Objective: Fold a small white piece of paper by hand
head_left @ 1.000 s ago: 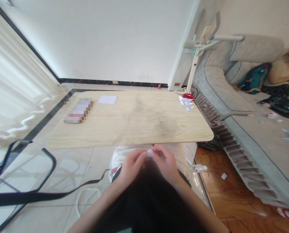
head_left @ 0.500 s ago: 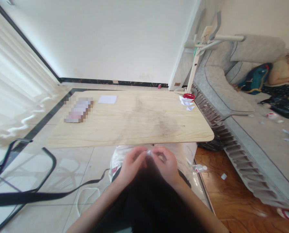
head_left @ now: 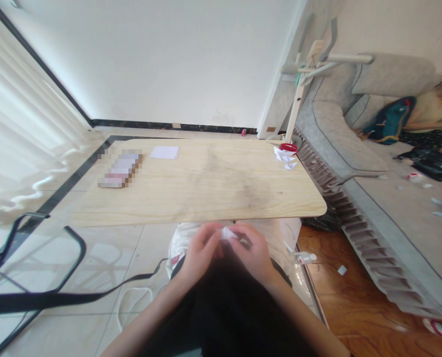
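A small folded white paper (head_left: 227, 233) is pinched between both my hands, just below the near edge of the wooden table (head_left: 191, 193). My left hand (head_left: 203, 244) grips its left side with thumb and fingers. On the other side my right hand (head_left: 253, 246) holds the right end, fingers curled. Part of the paper is hidden behind the fingers. Several folded white paper boats (head_left: 285, 156) sit at the table's far right corner, beside red-handled scissors (head_left: 288, 148).
A stack of white paper (head_left: 164, 152) lies at the table's far left, near a blurred-out box-like object (head_left: 120, 170). A grey sofa (head_left: 358, 134) with a seated person (head_left: 429, 111) stands at right. A folding chair frame (head_left: 76, 248) is at left; a bottle (head_left: 305, 258) lies at lower right.
More of the folded paper now shows between my fingers, spread wider with peaked edges. Both hands have stayed in nearly the same place.
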